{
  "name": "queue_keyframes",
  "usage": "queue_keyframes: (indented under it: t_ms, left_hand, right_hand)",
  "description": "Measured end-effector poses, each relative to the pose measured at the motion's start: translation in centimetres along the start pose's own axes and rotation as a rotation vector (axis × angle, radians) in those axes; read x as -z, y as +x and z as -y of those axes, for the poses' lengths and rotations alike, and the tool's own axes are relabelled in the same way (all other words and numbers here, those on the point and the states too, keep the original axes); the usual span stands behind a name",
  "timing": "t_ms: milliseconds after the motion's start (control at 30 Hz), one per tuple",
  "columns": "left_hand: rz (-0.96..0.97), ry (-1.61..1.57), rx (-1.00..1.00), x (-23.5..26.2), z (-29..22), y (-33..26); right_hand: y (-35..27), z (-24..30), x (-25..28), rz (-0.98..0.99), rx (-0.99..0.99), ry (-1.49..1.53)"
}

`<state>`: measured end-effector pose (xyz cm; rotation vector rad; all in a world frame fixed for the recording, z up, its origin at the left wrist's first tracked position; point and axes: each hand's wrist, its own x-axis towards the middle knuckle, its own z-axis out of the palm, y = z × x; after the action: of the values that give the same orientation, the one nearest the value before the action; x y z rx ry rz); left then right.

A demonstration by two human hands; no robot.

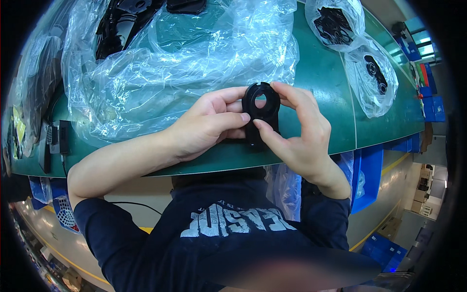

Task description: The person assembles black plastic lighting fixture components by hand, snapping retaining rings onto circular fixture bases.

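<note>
A green workbench [326, 82] fills the upper frame, its near edge curving just below the hands. A large crumpled clear plastic sheet [194, 53] covers the upper left over black moulded parts [116, 24]; two small bagged black parts [350, 39] lie upper right, leaving bare mat between. At centre, the left hand [204, 126] and right hand [301, 136] pinch a black plastic ring bracket [261, 114] from both sides, upright above the bench edge.
</note>
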<state>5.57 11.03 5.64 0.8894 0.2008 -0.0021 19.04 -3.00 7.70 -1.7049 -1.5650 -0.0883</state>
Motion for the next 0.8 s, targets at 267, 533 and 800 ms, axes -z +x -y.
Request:
queue_keyframes:
  t_ms: [267, 533, 800]
  left_hand:
    - [-0.048, 0.098, 0.002, 0.1, 0.3, 0.1]
    - [-0.157, 0.24, -0.007, -0.7, 0.4, -0.5]
    - [-0.038, 0.576, -0.086, -0.6, 0.5, -1.0]
  right_hand:
    - [-0.1, -0.1, -0.4, 0.016, 0.01, -0.03]
    - [-0.6, 0.2, -0.4, -0.029, 0.11, -0.095]
    - [1.1, -0.8, 0.9, 0.288, -0.333, 0.428]
